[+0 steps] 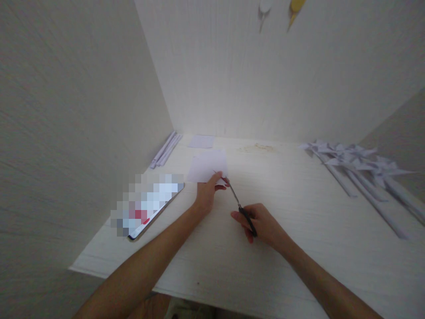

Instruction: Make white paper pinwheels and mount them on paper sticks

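Holding white paper sheet (208,166) by near edge, left hand (206,192) fingers pinched on it. Right hand (264,225) clenched around black-handled scissors (238,204), blades parted at sheet's edge, above desk (299,208).

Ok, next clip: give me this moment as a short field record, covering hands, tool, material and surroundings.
left hand: holds the near edge of the white paper sheet
right hand: grips the black-handled scissors
scissors: blades point at the sheet's near edge, by the left fingers
surface: pale wooden desk
left of hands: phone, rolled paper sticks
far side: smaller paper piece
right side: row of paper pinwheels
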The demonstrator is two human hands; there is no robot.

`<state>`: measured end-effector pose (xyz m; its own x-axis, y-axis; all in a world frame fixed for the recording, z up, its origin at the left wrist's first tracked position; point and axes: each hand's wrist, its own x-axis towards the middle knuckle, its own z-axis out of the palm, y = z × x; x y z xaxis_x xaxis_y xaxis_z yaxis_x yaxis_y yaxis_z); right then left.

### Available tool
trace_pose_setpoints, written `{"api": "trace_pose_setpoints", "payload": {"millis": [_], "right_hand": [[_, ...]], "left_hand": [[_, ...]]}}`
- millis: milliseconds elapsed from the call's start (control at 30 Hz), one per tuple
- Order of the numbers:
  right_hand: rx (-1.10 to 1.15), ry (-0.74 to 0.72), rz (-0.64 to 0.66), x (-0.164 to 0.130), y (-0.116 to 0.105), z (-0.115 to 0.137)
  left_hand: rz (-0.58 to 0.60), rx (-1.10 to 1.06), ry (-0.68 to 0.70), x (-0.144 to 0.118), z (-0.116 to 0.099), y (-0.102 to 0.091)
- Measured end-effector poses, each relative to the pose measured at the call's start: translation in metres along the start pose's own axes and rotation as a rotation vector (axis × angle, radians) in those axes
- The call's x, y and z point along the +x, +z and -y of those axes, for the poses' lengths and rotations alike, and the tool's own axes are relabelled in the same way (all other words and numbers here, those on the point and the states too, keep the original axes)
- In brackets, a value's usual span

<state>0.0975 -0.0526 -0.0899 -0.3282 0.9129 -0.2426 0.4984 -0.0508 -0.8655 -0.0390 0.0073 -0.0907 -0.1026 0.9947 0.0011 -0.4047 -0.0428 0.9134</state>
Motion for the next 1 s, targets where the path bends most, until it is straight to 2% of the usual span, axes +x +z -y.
{"api": "trace_pose_setpoints", "payload": {"millis": [200,367,467,567,700,867,1000], "right_hand": [[0.000,-0.005,-0.005,0.001,-0.001,0.001],[0.029,-0.008,0.003,0.002,0.000,0.000],[0.138,-0.044,-0.104,0.003,0.001,0.000],[0.306,-0.074,-0.235,0.006,0.002,0.000],[0.462,-0.073,-0.392,0.010,0.001,0.001],[0.446,-0.075,-0.494,0.009,-0.001,0.001],[0.444,-0.106,-0.556,0.011,-0.001,-0.004]], "left_hand": [[0.008,0.005,0.003,0.000,-0.001,0.000],[-0.050,0.020,0.041,0.002,-0.002,-0.001],[-0.061,0.050,0.059,0.002,0.000,-0.002],[-0.029,0.109,0.021,-0.003,0.002,0.001],[0.020,0.280,-0.015,-0.016,0.006,0.008],[0.168,0.426,0.045,-0.027,0.011,0.010],[0.181,0.489,0.028,-0.024,0.012,0.007]]}}
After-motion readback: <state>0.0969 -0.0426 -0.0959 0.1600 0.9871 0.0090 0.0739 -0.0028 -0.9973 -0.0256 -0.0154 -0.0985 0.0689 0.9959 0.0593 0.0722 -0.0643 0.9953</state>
